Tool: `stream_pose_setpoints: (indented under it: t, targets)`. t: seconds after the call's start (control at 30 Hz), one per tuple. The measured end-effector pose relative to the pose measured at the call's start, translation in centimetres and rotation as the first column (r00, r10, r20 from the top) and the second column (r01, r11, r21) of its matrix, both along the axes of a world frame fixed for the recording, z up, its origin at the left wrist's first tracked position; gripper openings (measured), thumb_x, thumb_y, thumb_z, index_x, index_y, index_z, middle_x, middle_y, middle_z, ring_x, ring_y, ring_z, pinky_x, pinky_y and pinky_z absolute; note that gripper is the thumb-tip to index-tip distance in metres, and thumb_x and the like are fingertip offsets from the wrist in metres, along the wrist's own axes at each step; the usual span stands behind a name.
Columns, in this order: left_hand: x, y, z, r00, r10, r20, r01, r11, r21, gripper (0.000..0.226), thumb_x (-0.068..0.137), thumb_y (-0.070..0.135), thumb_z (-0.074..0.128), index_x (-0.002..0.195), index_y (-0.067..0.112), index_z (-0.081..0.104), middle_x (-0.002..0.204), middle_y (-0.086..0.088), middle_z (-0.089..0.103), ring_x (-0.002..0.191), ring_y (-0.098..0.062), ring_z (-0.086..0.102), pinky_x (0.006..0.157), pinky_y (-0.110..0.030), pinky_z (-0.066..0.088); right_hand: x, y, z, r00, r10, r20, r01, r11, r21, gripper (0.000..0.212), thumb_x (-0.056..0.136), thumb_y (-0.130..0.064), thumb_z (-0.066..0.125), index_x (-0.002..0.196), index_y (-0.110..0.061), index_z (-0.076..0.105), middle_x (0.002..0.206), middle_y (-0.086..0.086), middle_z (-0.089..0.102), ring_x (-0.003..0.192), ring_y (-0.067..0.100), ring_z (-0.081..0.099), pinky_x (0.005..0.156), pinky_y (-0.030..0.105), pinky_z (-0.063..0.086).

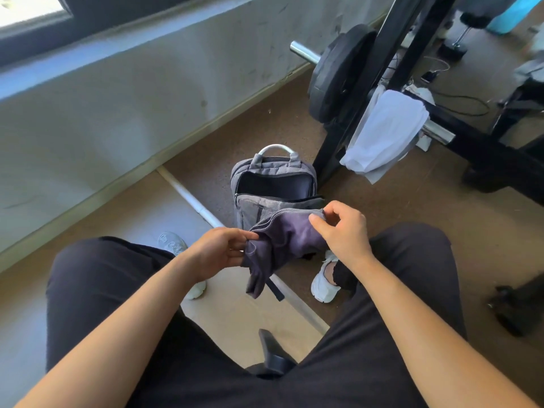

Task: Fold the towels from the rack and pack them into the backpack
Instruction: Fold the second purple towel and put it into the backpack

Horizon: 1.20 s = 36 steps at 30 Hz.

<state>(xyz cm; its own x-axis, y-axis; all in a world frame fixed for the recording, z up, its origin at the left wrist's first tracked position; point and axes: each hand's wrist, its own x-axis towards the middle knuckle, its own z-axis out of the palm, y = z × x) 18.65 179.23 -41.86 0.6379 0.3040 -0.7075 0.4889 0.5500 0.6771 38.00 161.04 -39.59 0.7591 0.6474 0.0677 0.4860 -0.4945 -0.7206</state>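
A dark purple-grey towel, folded into several layers, hangs between my hands above my knees. My left hand pinches its left end, and my right hand pinches its upper right corner. Just beyond the towel a grey backpack stands on the floor with its main compartment unzipped and dark inside. A white towel is draped over a bar of the black rack at the upper right.
Black weight plates sit on a chrome bar beside the rack. A wall and skirting run along the left. My legs in black trousers and white shoes flank the backpack. Cables and a phone lie on the brown floor behind the rack.
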Motion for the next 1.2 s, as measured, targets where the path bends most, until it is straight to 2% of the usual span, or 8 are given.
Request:
stream_pose_setpoints:
  t: [0.23, 0.4, 0.53, 0.6, 0.73, 0.8, 1.07, 1.2]
  targets:
    - [-0.5, 0.1, -0.8, 0.987, -0.041, -0.152, 0.118, 0.831, 0.543, 0.008, 0.08, 0.017, 0.081, 0.076, 0.024, 0.082, 0.073, 0.0, 0.076, 0.069, -0.016, 0.068, 0.066, -0.031, 0.057, 0.6, 0.4, -0.7, 0.984, -0.171, -0.048, 0.168, 0.984, -0.059, 0.014, 0.096, -0.024, 0.066, 0.087, -0.015, 0.06, 0.077, -0.005, 0.06, 0.075, 0.013, 0.059, 0.066, 0.023, 0.048]
    - [-0.5, 1.5, -0.9, 0.899, -0.349, -0.266, 0.399, 0.398, 0.826, 0.043, 0.082, 0.01, 0.075, 0.072, 0.051, 0.073, 0.069, 0.014, 0.072, 0.077, -0.009, 0.062, 0.075, -0.029, 0.046, 2.0, 0.6, -0.2, 0.957, -0.286, -0.053, 0.285, 0.958, -0.035, 0.019, 0.102, -0.025, 0.057, 0.11, -0.009, 0.063, 0.098, -0.002, 0.058, 0.093, 0.012, 0.054, 0.08, 0.028, 0.043]
    - [-0.8, 1.3, -1.1, 0.847, -0.39, -0.362, 0.401, 0.021, 0.916, 0.025, 0.088, 0.027, 0.078, 0.093, 0.052, 0.076, 0.082, 0.011, 0.067, 0.1, -0.015, 0.051, 0.071, -0.034, 0.013, 2.7, 0.8, -0.3, 0.95, -0.308, -0.052, 0.306, 0.951, -0.041, 0.023, 0.103, -0.024, 0.056, 0.116, -0.007, 0.062, 0.112, 0.009, 0.066, 0.097, 0.012, 0.054, 0.084, 0.027, 0.044]
    - [-0.9, 1.3, -1.1, 0.814, -0.462, -0.353, 0.445, 0.104, 0.89, 0.04, 0.092, 0.019, 0.072, 0.091, 0.058, 0.07, 0.089, 0.016, 0.07, 0.098, -0.011, 0.056, 0.08, -0.035, 0.023, 3.0, 0.7, -0.3, 0.948, -0.316, -0.047, 0.314, 0.948, -0.051, 0.022, 0.103, -0.025, 0.056, 0.115, -0.008, 0.062, 0.116, 0.012, 0.068, 0.1, 0.015, 0.058, 0.085, 0.028, 0.044]
    - [-1.4, 1.4, -0.3, 0.866, -0.497, -0.046, 0.4, 0.636, 0.659, 0.048, 0.091, 0.0, 0.057, 0.098, 0.043, 0.077, 0.092, 0.013, 0.074, 0.08, -0.009, 0.064, 0.077, -0.025, 0.05, 3.2, 0.3, -0.3, 0.946, -0.321, -0.053, 0.32, 0.947, -0.031, 0.016, 0.103, -0.024, 0.056, 0.108, -0.01, 0.061, 0.108, 0.01, 0.068, 0.095, 0.017, 0.058, 0.081, 0.029, 0.045]
    - [-1.5, 1.1, 0.1, 0.917, -0.398, 0.007, 0.337, 0.785, 0.519, 0.046, 0.092, -0.008, 0.051, 0.101, 0.027, 0.079, 0.086, 0.0, 0.073, 0.073, -0.015, 0.064, 0.067, -0.029, 0.055, 3.2, 0.2, -0.4, 0.948, -0.314, -0.057, 0.312, 0.949, -0.041, 0.013, 0.102, -0.024, 0.056, 0.101, -0.012, 0.06, 0.1, 0.006, 0.066, 0.091, 0.017, 0.057, 0.08, 0.032, 0.048]
    - [-0.8, 0.0, 1.2, 0.984, -0.113, 0.137, 0.082, 0.974, 0.211, 0.035, 0.069, 0.01, 0.056, 0.094, 0.017, 0.08, 0.09, -0.012, 0.068, 0.077, -0.018, 0.063, 0.065, -0.031, 0.059, 1.6, 0.7, -0.5, 0.978, -0.159, -0.131, 0.158, 0.987, -0.022, 0.016, 0.094, -0.024, 0.068, 0.085, -0.014, 0.06, 0.079, -0.002, 0.061, 0.075, 0.012, 0.057, 0.064, 0.019, 0.043]
    - [-0.5, -0.3, 0.9, 0.979, -0.101, 0.179, 0.081, 0.99, 0.115, 0.034, 0.071, 0.009, 0.061, 0.102, 0.014, 0.075, 0.093, -0.014, 0.067, 0.081, -0.021, 0.063, 0.07, -0.034, 0.061, -0.4, 1.0, -1.0, 0.982, 0.02, -0.187, -0.022, 1.0, -0.006, 0.019, 0.088, -0.024, 0.075, 0.083, -0.008, 0.066, 0.076, 0.003, 0.067, 0.072, 0.016, 0.061, 0.067, 0.03, 0.05]
